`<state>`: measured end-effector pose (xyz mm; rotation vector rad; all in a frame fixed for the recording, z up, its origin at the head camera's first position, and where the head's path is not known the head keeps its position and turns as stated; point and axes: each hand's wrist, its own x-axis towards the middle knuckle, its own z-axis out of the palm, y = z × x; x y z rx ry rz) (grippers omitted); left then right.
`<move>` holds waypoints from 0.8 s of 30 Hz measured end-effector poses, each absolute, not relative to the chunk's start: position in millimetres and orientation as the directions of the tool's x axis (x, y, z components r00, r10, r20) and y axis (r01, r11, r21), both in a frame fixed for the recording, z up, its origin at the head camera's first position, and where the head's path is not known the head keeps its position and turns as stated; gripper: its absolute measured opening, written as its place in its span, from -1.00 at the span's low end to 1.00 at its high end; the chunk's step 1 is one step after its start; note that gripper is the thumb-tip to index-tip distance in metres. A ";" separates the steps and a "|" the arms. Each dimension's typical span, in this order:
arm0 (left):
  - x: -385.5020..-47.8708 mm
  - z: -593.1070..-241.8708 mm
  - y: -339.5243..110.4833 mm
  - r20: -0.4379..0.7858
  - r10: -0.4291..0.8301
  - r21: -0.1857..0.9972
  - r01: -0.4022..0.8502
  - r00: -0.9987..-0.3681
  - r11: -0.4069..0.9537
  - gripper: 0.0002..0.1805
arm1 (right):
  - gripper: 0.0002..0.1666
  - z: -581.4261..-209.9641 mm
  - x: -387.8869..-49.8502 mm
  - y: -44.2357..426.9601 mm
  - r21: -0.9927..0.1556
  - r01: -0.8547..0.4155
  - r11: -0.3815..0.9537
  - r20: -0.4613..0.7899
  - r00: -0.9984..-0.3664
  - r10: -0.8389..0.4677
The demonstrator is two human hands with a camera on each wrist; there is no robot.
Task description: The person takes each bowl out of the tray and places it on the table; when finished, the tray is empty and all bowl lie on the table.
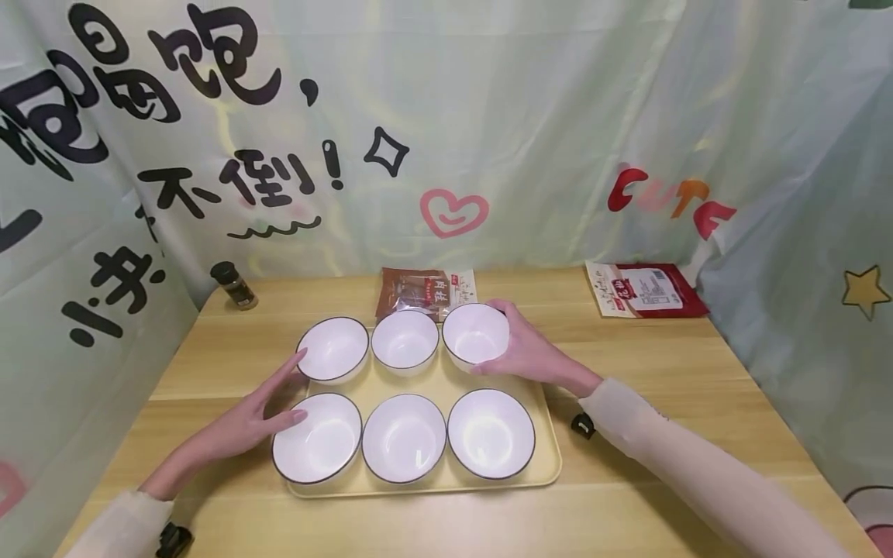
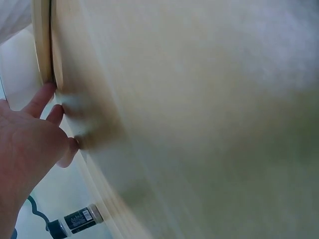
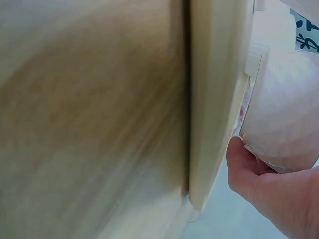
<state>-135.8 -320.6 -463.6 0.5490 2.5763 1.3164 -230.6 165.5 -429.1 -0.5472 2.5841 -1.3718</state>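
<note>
Several white bowls with dark rims stand in two rows on a pale yellow tray (image 1: 549,449) in the head view. My right hand (image 1: 525,349) grips the back right bowl (image 1: 474,332), thumb at its front and fingers round its far side. The right wrist view shows that bowl (image 3: 284,109) against the right hand (image 3: 279,196). At the tray's left side, my left hand (image 1: 240,426) has its fingers spread. Its index fingertip touches the back left bowl (image 1: 333,347), and its thumb lies over the rim of the front left bowl (image 1: 317,442).
Behind the tray lies a brown-red food packet (image 1: 418,291). A red and white packet (image 1: 649,291) lies at the back right, and a black-capped spice jar (image 1: 236,287) at the back left. A printed cloth (image 1: 530,116) hangs behind the wooden table (image 1: 628,465).
</note>
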 end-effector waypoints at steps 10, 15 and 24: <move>-131.9 -468.1 -323.3 -0.017 0.411 0.808 0.230 -0.912 0.543 0.05 | 0.51 -423.3 -221.2 172.5 -0.848 -0.212 0.485 0.028 -0.933 -0.358; -132.6 -466.4 -322.1 -0.002 0.414 0.812 0.240 -0.910 0.532 0.07 | 0.55 -414.6 -218.9 185.2 -0.856 -0.200 0.477 0.038 -0.944 -0.327; -130.1 -465.6 -321.2 -0.011 0.405 0.811 0.229 -0.914 0.539 0.08 | 0.56 -402.9 -216.7 208.4 -0.831 -0.192 0.523 0.049 -0.961 -0.274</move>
